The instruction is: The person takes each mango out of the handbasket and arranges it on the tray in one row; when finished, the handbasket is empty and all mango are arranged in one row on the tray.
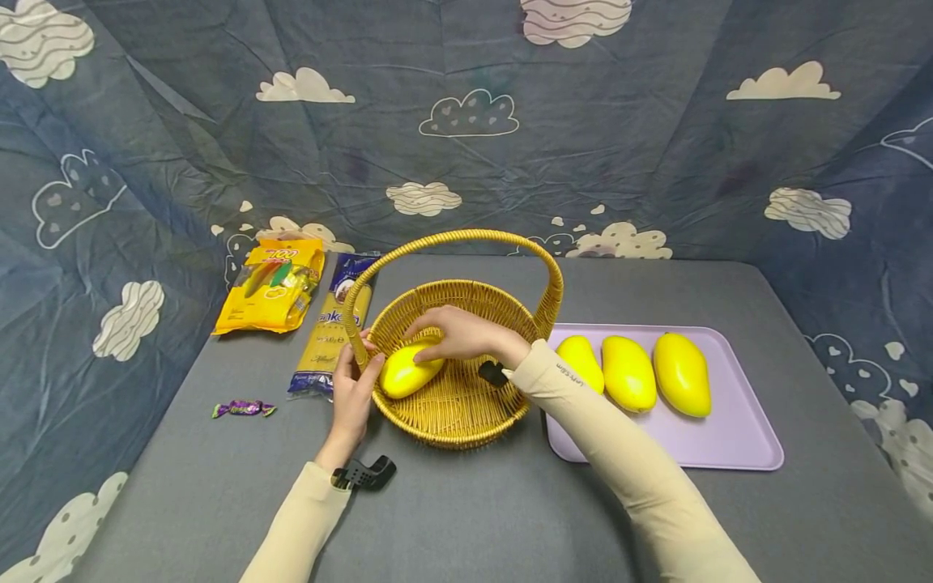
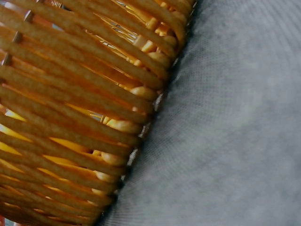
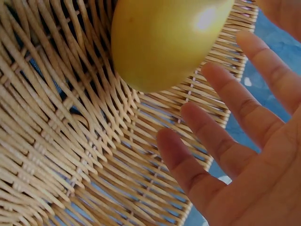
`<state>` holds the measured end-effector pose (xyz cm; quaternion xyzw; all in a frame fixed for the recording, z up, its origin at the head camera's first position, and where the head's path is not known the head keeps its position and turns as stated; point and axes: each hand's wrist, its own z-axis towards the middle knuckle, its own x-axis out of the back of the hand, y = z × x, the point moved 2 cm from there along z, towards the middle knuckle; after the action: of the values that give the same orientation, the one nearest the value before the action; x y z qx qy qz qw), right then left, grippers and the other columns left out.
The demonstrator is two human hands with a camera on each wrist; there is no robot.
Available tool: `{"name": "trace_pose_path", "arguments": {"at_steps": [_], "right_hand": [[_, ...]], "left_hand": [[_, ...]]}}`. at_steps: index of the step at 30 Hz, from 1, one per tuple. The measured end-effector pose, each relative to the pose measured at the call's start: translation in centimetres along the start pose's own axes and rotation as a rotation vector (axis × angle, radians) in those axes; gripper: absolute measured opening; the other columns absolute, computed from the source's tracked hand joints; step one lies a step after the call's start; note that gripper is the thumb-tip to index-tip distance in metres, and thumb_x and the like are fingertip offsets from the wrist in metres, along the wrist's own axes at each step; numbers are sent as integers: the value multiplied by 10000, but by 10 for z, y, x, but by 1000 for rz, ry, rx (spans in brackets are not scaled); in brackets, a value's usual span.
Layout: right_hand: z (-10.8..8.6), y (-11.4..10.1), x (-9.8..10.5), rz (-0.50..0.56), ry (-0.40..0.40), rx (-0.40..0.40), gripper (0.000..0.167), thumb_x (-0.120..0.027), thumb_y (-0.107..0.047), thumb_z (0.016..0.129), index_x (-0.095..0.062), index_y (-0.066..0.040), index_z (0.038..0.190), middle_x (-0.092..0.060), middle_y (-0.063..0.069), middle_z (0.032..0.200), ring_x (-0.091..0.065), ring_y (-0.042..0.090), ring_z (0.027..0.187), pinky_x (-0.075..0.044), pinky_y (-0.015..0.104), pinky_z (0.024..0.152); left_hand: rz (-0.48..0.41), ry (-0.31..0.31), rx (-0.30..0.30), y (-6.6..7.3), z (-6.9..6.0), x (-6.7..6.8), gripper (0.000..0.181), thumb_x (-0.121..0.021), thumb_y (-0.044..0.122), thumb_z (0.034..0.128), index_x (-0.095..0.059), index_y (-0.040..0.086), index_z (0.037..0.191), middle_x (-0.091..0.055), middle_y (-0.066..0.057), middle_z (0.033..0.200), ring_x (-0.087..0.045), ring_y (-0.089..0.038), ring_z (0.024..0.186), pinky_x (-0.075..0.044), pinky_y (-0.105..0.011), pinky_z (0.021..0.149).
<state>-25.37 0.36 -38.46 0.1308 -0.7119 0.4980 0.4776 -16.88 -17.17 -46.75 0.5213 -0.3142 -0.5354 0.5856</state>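
Note:
A yellow mango lies inside a wicker basket, against its left wall. My right hand reaches into the basket over the mango, thumb beside it. In the right wrist view the fingers are spread and nearly straight, beside the mango and not wrapped round it. At the basket's left side my left hand grips the rim near the handle's base, its thumb on the near side. The left wrist view has only the basket's outer weave and the tabletop, with the left hand out of sight.
On the right, a lilac tray carries three mangoes, one partly behind the right sleeve. Left of the basket lie a pasta packet, a yellow candy bag and a purple-wrapped candy. The tall basket handle arches overhead.

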Motion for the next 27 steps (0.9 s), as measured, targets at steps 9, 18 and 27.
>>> {"name": "trace_pose_path", "arguments": {"at_steps": [9, 18, 27], "right_hand": [[7, 2, -7, 30, -61, -57, 455, -722, -206, 851, -593, -123, 1279, -550, 47, 1308, -454, 208, 1230, -318, 325, 1036], [6, 6, -13, 27, -102, -16, 548, -753, -221, 824, -549, -110, 1320, -550, 32, 1312, -482, 198, 1193, -346, 308, 1000], [1, 7, -15, 2, -133, 12, 628, -763, -253, 812, -494, -153, 1370, -519, 27, 1352, -475, 205, 1205, -347, 336, 1005]], "left_hand": [[-12, -8, -2, 0, 0, 0, 251, -579, 2, 919, -451, -130, 1090, -434, -161, 1369, -382, -258, 1263, -346, -266, 1004], [-15, -11, 31, 1, 1, 1, 238, -552, -48, 921, -437, -148, 1104, -396, -189, 1398, -356, -262, 1280, -339, -252, 1005], [5, -16, 17, 19, -4, -5, 236, -532, -80, 911, -406, -188, 1079, -381, -251, 1384, -345, -310, 1276, -337, -238, 1002]]}}
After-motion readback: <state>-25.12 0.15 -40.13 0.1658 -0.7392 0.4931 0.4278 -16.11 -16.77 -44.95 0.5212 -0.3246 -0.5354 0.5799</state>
